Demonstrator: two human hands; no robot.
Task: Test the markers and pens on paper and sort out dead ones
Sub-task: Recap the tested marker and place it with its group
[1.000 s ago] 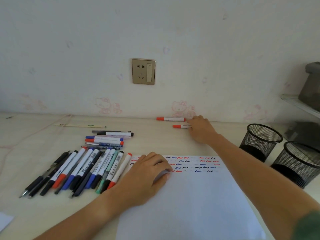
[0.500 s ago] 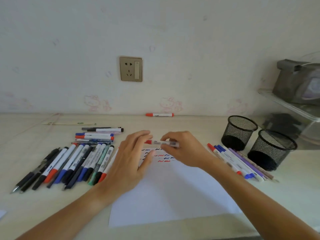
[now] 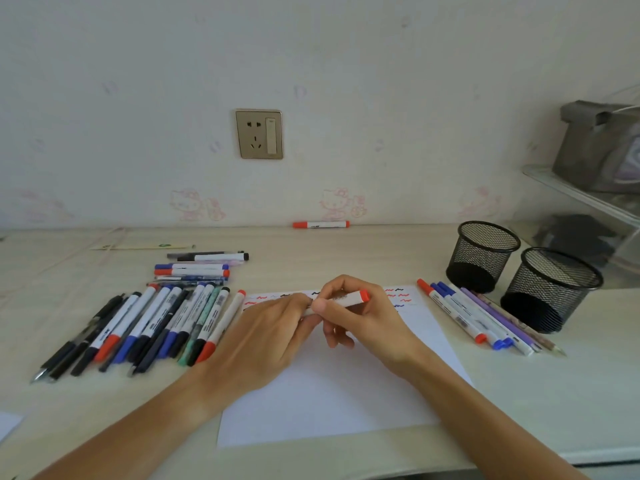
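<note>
We see both hands over the far edge of the paper (image 3: pixel 329 393): right hand (image 3: pixel 367 320) fingers curled round a red-capped marker (image 3: pixel 348 298), left hand (image 3: pixel 266 337) pinching its other end.

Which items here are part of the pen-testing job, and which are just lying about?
Job: red marker gripped by right hand and left hand; test paper; left pen pile; right pen group; lone red marker; mesh cups.
Bystanders: wall socket; shelf.
</note>
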